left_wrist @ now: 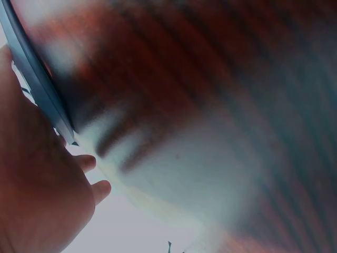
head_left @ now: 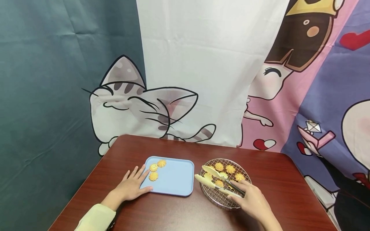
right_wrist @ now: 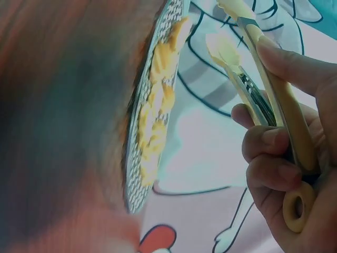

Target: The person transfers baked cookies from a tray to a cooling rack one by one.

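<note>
While the right hand point(head_left: 254, 200) grips them, the tongs sit over the rack; details below.
Tongs: pale yellow tongs with metal arms and cream tips point(head_left: 215, 180), ring loop at the hinge end seen in the right wrist view point(right_wrist: 274, 89); tips apart, nothing between them, held above the near-left part of the rack.
Right hand grip: fingers curled round the tong arms near the hinge, forefinger laid along the upper arm.
Cookies on rack: swirled golden-yellow piped cookies point(head_left: 230, 169), about five visible, one or two partly hidden by the tongs so count not certain.
Rack: round silver wire mesh cooling rack point(head_left: 228, 202), one, on the table right of the tray.
Tray: light blue rounded rectangular plastic tray point(head_left: 176, 179), one, just left of the rack, not touching.
Cookies on tray: three, same swirled kind point(head_left: 154, 176), clustered at its far-left corner.
Left hand: left hand point(head_left: 133, 184) flat, fingers straight and spread, resting on the tray's near-left edge; holds nothing.
Table: dark reddish-brown wooden table point(head_left: 179, 211), one.
Backdrop: cartoon-print cloth with a grey-striped cat point(head_left: 130, 102).
</note>
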`<state>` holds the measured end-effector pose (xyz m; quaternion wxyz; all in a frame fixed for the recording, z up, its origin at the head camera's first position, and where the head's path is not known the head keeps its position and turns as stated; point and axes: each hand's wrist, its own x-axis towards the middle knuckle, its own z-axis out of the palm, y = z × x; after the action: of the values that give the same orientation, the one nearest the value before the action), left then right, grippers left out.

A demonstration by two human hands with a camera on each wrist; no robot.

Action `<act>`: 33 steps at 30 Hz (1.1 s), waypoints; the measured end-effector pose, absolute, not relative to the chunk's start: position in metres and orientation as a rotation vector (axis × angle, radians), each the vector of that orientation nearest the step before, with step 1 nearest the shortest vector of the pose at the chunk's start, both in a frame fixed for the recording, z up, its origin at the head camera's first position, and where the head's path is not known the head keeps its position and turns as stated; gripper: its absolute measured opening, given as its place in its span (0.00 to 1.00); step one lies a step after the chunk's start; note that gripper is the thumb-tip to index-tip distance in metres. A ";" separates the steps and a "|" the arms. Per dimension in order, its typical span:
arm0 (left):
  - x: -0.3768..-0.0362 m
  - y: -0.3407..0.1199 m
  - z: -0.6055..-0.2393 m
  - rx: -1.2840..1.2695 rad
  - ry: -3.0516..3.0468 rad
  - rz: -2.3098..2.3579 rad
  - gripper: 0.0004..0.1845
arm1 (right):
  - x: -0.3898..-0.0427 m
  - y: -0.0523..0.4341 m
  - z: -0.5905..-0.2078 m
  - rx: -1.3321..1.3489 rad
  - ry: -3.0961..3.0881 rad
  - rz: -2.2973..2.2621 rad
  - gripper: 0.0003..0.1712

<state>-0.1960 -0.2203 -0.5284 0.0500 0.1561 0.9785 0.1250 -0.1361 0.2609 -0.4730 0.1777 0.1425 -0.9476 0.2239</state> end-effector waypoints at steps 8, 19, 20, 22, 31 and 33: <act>-0.196 -0.220 -0.527 0.471 2.974 0.378 0.48 | -0.152 0.234 -0.471 0.438 -2.747 0.667 0.32; -0.197 -0.220 -0.527 0.498 2.983 0.419 0.47 | -0.168 0.193 -0.472 0.563 -2.752 0.726 0.30; -0.197 -0.220 -0.528 0.494 2.984 0.412 0.47 | -0.169 0.189 -0.473 0.581 -2.748 0.732 0.30; -0.197 -0.221 -0.528 0.490 2.988 0.398 0.48 | -0.171 0.183 -0.474 0.621 -2.746 0.747 0.31; -0.195 -0.220 -0.528 0.492 2.990 0.396 0.47 | -0.177 0.153 -0.484 0.696 -2.763 0.758 0.33; -0.195 -0.221 -0.529 0.502 2.996 0.407 0.48 | -0.178 0.148 -0.485 0.702 -2.770 0.753 0.33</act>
<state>-0.1947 -0.2211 -0.5293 0.0381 0.1637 0.9768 0.1328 -0.1778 0.1477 -0.4852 0.0932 0.2366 -0.9333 0.2536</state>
